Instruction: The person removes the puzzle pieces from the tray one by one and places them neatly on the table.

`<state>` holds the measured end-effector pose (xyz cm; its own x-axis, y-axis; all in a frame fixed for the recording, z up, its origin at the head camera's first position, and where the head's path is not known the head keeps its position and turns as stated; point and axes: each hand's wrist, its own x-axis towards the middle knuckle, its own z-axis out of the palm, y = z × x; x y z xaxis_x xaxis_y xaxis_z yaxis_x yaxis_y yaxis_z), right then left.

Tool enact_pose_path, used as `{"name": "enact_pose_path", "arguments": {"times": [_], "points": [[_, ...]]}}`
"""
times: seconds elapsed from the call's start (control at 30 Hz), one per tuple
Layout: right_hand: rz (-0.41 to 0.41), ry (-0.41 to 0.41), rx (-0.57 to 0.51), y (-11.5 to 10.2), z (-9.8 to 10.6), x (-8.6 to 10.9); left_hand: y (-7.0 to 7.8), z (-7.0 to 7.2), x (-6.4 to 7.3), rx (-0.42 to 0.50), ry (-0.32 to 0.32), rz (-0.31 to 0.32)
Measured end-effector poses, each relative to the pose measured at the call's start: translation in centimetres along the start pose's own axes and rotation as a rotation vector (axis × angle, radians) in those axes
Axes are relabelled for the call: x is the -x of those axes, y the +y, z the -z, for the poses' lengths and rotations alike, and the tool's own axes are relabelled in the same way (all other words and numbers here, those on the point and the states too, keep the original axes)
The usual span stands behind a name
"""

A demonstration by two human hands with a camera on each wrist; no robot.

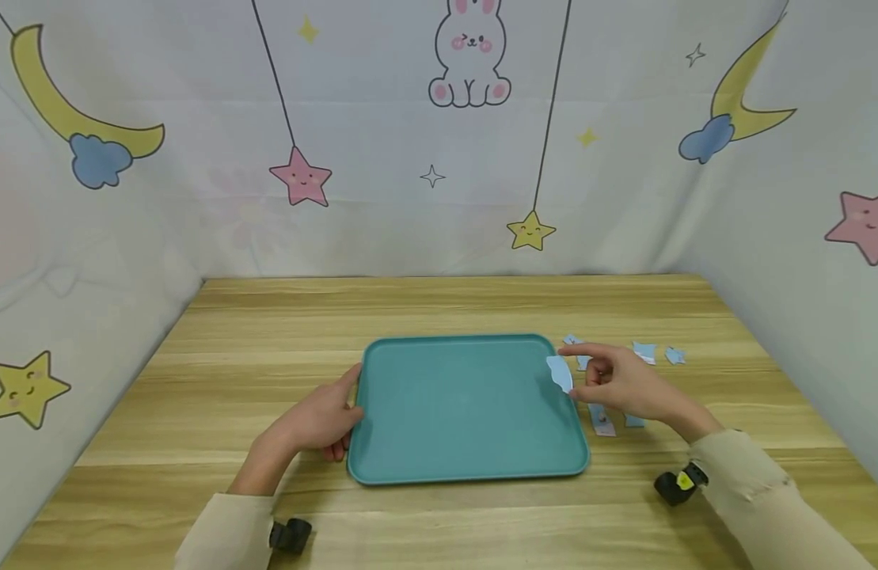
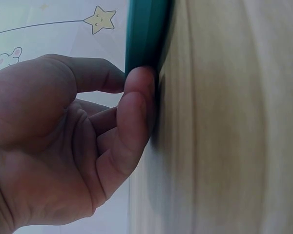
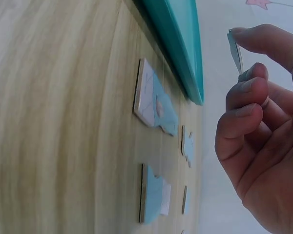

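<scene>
A teal rectangular tray (image 1: pixel 467 408) lies on the wooden table. At its left edge my left hand (image 1: pixel 324 416) grips the rim, thumb on one side and curled fingers against the other, as the left wrist view shows at the tray's side (image 2: pixel 145 39). My right hand (image 1: pixel 627 384) pinches a pale blue puzzle piece (image 1: pixel 560 374) between thumb and index finger, above the tray's right edge. In the right wrist view this thin piece (image 3: pixel 235 52) is seen nearly edge-on, raised off the table, with the other fingers curled below.
Several loose puzzle pieces lie right of the tray, among them a blue and white one (image 1: pixel 602 420), one by the wrist (image 1: pixel 634 421) and two farther back (image 1: pixel 644 352). A white printed curtain (image 1: pixel 410 237) encloses the table (image 1: pixel 282 309) at the back and sides.
</scene>
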<state>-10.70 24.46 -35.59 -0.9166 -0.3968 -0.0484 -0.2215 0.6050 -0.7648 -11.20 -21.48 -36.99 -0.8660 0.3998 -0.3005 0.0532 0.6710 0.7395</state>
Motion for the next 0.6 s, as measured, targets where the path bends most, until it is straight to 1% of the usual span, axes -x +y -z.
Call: {"name": "enact_pose_path", "arguments": {"times": [0.27,0.5,0.6], "points": [[0.027,0.028,-0.029,0.8,0.4,0.6,-0.1,0.0,0.1,-0.004,-0.002,0.001],[0.006,0.042,0.013,1.5,1.2,1.3,-0.1,0.0,0.1,-0.004,0.0,0.003],[0.001,0.052,0.013,1.8,1.4,1.6,-0.1,0.0,0.0,-0.007,0.001,0.005]]}}
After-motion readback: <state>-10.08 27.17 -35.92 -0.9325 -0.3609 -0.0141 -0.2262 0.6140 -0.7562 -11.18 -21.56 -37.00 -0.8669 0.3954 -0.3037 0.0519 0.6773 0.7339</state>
